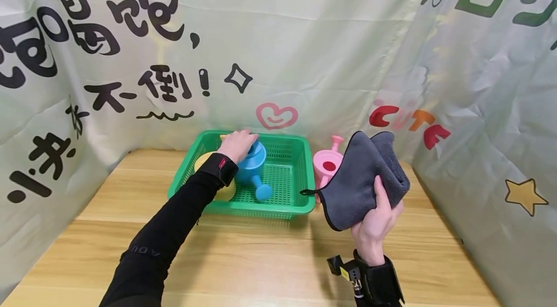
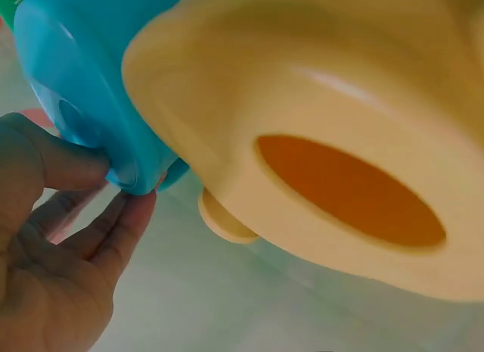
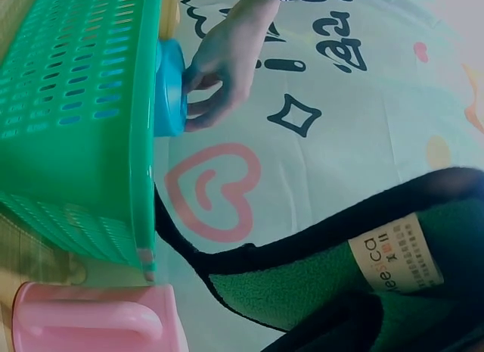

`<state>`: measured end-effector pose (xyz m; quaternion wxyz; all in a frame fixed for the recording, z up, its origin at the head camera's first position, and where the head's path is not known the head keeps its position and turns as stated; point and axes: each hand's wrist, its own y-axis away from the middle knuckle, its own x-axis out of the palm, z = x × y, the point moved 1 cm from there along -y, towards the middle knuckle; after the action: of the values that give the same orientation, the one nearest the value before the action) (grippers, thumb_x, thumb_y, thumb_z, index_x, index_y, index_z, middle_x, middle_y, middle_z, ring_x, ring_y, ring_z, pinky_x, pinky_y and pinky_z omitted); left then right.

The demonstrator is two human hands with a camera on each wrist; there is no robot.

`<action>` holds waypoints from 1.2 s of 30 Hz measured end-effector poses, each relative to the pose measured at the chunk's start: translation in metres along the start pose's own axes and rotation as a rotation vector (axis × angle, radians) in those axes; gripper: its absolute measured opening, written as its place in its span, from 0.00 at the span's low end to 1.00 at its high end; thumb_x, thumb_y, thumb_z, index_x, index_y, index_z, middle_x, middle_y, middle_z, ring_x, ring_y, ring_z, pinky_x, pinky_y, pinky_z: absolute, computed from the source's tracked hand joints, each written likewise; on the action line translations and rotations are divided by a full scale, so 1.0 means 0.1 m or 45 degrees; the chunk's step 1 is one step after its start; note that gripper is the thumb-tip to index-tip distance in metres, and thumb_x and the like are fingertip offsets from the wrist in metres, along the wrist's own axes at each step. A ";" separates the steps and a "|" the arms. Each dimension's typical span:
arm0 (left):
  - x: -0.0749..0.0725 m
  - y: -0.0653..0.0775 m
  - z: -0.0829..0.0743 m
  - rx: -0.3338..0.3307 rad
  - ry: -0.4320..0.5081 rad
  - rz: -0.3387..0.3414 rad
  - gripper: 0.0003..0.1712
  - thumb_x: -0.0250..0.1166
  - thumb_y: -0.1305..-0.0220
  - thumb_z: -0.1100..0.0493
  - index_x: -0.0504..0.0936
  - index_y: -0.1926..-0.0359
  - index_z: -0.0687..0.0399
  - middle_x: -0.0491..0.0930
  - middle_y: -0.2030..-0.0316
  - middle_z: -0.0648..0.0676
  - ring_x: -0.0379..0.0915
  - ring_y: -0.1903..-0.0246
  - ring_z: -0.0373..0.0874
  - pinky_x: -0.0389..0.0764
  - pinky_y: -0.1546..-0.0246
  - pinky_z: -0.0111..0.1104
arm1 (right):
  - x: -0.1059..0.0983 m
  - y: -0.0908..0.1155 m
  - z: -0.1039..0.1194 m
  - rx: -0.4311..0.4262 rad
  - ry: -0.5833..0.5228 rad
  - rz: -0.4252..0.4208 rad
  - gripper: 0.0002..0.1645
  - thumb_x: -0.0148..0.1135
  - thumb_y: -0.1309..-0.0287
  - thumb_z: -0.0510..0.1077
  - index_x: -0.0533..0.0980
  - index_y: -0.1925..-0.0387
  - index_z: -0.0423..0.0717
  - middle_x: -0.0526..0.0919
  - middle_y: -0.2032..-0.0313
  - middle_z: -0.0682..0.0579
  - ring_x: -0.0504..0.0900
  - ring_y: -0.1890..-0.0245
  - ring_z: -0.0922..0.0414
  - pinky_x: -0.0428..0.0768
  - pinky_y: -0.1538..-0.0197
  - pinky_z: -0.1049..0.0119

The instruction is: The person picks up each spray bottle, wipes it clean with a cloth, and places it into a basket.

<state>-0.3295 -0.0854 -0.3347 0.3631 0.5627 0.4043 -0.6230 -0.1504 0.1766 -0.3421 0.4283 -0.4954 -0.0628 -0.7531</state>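
Note:
My left hand (image 1: pixel 238 146) pinches the top edge of a blue toy watering can (image 1: pixel 252 164) in a green plastic basket (image 1: pixel 261 209). In the left wrist view, thumb and fingertips meet at the can's rim. Beside it in the basket is a yellow watering can (image 1: pixel 225 194), partly hidden by my forearm; its oval opening shows in the left wrist view. My right hand (image 1: pixel 376 222) grips a folded dark grey cloth (image 1: pixel 352 191) with black edging, held up to the right of the basket. A label (image 3: pixel 393 253) shows on the cloth in the right wrist view.
A pink watering can (image 1: pixel 325 158) stands just right of the basket, partly behind the cloth. The basket sits toward the back of a wooden table (image 1: pixel 252 258). A printed curtain (image 1: pixel 330 55) hangs behind and at both sides.

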 end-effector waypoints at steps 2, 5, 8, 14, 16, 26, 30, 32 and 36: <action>0.01 -0.01 0.00 0.013 0.015 -0.013 0.21 0.49 0.22 0.68 0.78 0.36 0.51 0.78 0.40 0.60 0.79 0.45 0.61 0.83 0.49 0.50 | 0.00 0.00 0.00 0.000 -0.006 0.007 0.19 0.58 0.33 0.34 0.73 0.42 0.34 0.83 0.51 0.43 0.85 0.54 0.51 0.85 0.50 0.62; 0.03 -0.02 -0.01 0.023 0.040 -0.021 0.21 0.49 0.23 0.68 0.78 0.37 0.51 0.80 0.41 0.59 0.79 0.45 0.60 0.82 0.49 0.51 | -0.01 -0.01 0.00 0.001 -0.004 0.004 0.19 0.58 0.33 0.34 0.73 0.42 0.34 0.83 0.50 0.43 0.85 0.53 0.51 0.85 0.50 0.62; 0.04 -0.01 -0.01 0.011 0.055 0.009 0.21 0.52 0.23 0.66 0.77 0.35 0.51 0.79 0.39 0.59 0.78 0.43 0.60 0.82 0.47 0.51 | 0.00 -0.01 0.00 0.004 0.002 -0.001 0.18 0.58 0.33 0.34 0.73 0.42 0.34 0.83 0.51 0.43 0.85 0.54 0.51 0.86 0.51 0.62; 0.05 0.05 -0.02 -0.011 0.137 0.053 0.27 0.51 0.23 0.43 0.73 0.34 0.53 0.75 0.39 0.61 0.78 0.43 0.60 0.80 0.46 0.53 | 0.00 -0.01 -0.01 0.016 0.037 -0.018 0.18 0.59 0.33 0.35 0.74 0.44 0.34 0.84 0.53 0.43 0.85 0.56 0.52 0.86 0.53 0.62; 0.05 0.08 -0.03 -0.011 0.163 0.077 0.34 0.55 0.28 0.34 0.73 0.36 0.53 0.75 0.39 0.61 0.77 0.43 0.60 0.80 0.46 0.54 | 0.00 0.00 -0.01 0.022 0.046 -0.028 0.18 0.60 0.33 0.35 0.74 0.44 0.34 0.84 0.53 0.44 0.85 0.56 0.53 0.86 0.53 0.62; 0.00 0.14 0.02 0.031 0.249 0.129 0.28 0.75 0.45 0.40 0.76 0.56 0.54 0.78 0.58 0.55 0.76 0.60 0.52 0.75 0.62 0.42 | 0.00 -0.02 0.01 0.034 0.011 -0.030 0.20 0.60 0.33 0.36 0.73 0.42 0.34 0.84 0.51 0.43 0.85 0.54 0.52 0.85 0.51 0.61; 0.01 0.15 0.07 0.088 0.313 0.093 0.27 0.78 0.47 0.43 0.75 0.62 0.56 0.75 0.64 0.54 0.71 0.66 0.48 0.69 0.66 0.36 | -0.01 -0.03 0.02 0.027 0.002 -0.025 0.21 0.59 0.33 0.36 0.72 0.40 0.34 0.83 0.49 0.43 0.84 0.52 0.51 0.85 0.49 0.61; 0.02 0.15 0.10 0.120 0.327 0.073 0.26 0.78 0.47 0.44 0.76 0.61 0.57 0.78 0.62 0.55 0.72 0.65 0.47 0.72 0.63 0.36 | -0.01 -0.05 0.02 0.016 0.003 -0.018 0.21 0.59 0.32 0.36 0.72 0.40 0.34 0.82 0.48 0.42 0.84 0.52 0.51 0.84 0.48 0.61; 0.04 0.16 0.16 0.169 0.342 0.063 0.28 0.77 0.46 0.46 0.79 0.54 0.59 0.82 0.55 0.57 0.76 0.58 0.49 0.78 0.55 0.39 | -0.03 -0.06 0.02 -0.007 0.007 0.002 0.22 0.58 0.32 0.36 0.72 0.39 0.33 0.81 0.47 0.42 0.83 0.50 0.51 0.83 0.47 0.61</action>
<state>-0.3218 -0.1064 -0.3399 0.2829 0.6736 0.3932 -0.5583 -0.1531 0.1831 -0.3410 0.4277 -0.4945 -0.0591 -0.7544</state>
